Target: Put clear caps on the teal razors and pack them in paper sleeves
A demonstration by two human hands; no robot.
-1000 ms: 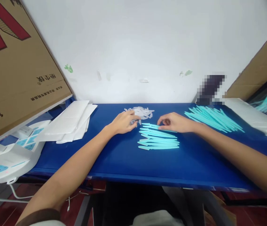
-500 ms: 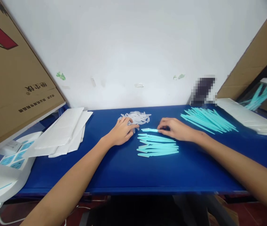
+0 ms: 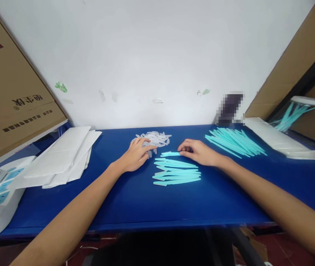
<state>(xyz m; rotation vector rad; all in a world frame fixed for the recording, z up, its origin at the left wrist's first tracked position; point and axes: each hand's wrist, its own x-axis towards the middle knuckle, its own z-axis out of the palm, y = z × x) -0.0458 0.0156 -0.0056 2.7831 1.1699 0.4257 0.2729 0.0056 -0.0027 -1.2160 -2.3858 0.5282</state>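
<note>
My left hand (image 3: 137,153) rests at the near left edge of a pile of translucent white caps (image 3: 157,138), fingers apart, partly covering some of them. My right hand (image 3: 195,151) pinches the right end of a turquoise stick (image 3: 170,153) that lies flat with its notched end to the left. Just below it, several turquoise sticks (image 3: 176,171) lie in a rough column, side by side. A larger heap of turquoise sticks (image 3: 235,142) is spread to the right, beyond my right forearm.
On the blue table (image 3: 135,207), white packets (image 3: 57,151) lie left and more (image 3: 279,138) lie right. A clear container of turquoise sticks (image 3: 292,114) leans at the right. A white device (image 3: 4,207) sits far left, below a cardboard box (image 3: 13,74).
The whole view has shifted, so the table's contents appear further left. Both hands keep nearly the same places relative to the caps and sticks.
</note>
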